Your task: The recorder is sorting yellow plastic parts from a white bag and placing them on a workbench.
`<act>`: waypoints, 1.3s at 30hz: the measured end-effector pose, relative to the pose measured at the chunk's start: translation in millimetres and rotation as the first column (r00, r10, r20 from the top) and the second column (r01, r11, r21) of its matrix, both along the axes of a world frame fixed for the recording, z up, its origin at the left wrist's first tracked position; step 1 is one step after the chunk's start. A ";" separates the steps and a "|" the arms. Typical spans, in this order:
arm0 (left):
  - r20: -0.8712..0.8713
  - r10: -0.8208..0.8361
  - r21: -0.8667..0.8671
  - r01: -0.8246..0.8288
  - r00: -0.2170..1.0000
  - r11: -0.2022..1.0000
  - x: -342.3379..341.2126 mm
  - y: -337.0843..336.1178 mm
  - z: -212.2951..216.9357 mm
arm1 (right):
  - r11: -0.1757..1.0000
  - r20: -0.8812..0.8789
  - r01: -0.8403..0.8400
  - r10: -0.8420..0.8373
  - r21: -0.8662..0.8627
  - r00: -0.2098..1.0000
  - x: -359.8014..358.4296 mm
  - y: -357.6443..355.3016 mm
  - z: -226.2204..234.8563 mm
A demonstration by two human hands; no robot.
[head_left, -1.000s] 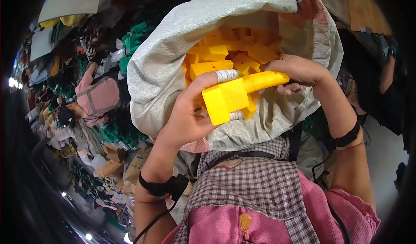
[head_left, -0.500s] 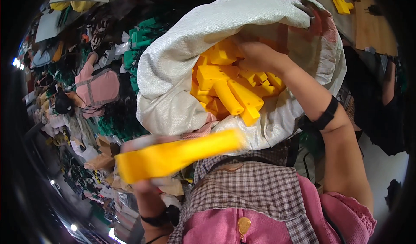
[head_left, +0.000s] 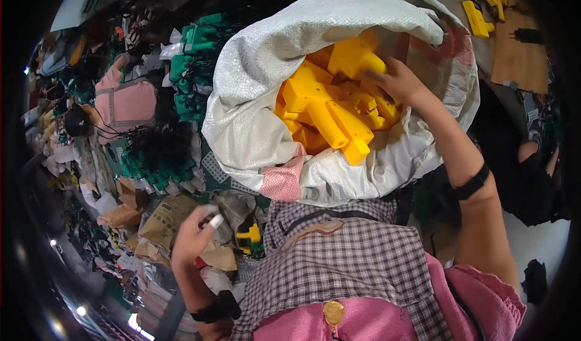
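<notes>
A yellow plastic part (head_left: 357,56) lies at the far side of a white woven sack (head_left: 254,99), its long axis unclear among the heaped yellow parts (head_left: 327,117). The right hand (head_left: 402,80) grips it, fingers partly hidden. Lower left, the left hand (head_left: 190,238) hangs loosely curled, holding nothing.

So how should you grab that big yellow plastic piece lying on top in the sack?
Probably by its long square bar, which sticks out toward the sack's near rim. Come from above, on the open side, closing the grip across the bar; its wider blocky end is wedged among other pieces.
</notes>
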State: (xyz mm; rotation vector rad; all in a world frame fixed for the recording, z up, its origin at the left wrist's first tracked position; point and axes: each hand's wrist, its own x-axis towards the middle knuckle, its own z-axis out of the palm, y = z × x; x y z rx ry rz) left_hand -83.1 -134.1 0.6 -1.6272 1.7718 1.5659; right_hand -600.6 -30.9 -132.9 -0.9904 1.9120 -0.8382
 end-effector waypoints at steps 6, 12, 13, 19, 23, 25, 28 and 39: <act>-0.220 -0.717 -0.715 0.391 0.661 0.580 -209.6 -25.0 58.7 | 0.894 0.910 -0.217 -0.412 0.393 -0.049 -9.1 61.7 56.2; -0.395 -0.811 -0.721 0.402 0.431 0.564 -275.6 -14.6 10.2 | 0.894 0.622 -0.410 -0.426 0.179 -0.657 42.4 86.2 76.2; -0.572 -0.763 -0.637 0.424 0.301 0.644 -278.4 -14.1 2.9 | 0.899 0.556 -0.419 -0.416 0.129 -0.720 46.1 87.8 74.0; -0.841 -0.509 -0.393 0.440 0.183 0.807 -264.9 -4.6 -11.8 | 0.797 0.568 -0.574 -0.566 0.190 -0.598 42.1 77.5 72.8; -0.863 -0.428 -0.315 0.376 0.269 0.872 -253.1 0.0 -9.7 | 0.768 0.706 -0.630 -0.512 0.120 -0.490 39.7 59.2 72.2; -0.856 -0.417 -0.301 0.359 0.307 0.883 -246.0 -1.3 -8.3 | 0.760 0.712 -0.642 -0.508 0.104 -0.486 40.8 49.7 73.6; -0.828 -0.419 -0.303 0.332 0.374 0.893 -221.4 -0.8 -7.8 | 0.602 0.962 -0.755 -0.092 0.260 0.257 36.2 15.9 108.2; -0.651 -0.585 -0.469 0.350 0.483 0.811 -205.0 40.7 0.4 | 0.762 -0.333 -0.444 0.619 0.471 0.711 101.2 -47.4 46.6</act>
